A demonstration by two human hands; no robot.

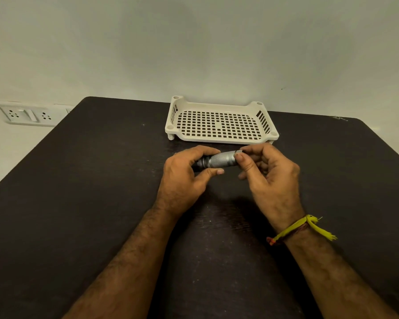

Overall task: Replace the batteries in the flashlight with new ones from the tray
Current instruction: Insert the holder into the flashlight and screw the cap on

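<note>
Closing flashlight (219,160) at frame centre: left hand (184,173) gripping head, right hand (268,173) pinching tail; next, twisting tight, judging by bare tray (221,139).

Knurled metal flashlight (219,160), perforated plastic tray (220,140)

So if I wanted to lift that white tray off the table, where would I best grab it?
Probably by a short end wall of the tray, coming from the right side. The walls stand up and are slotted, giving fingers a hold, and the right hand is nearest.
</note>
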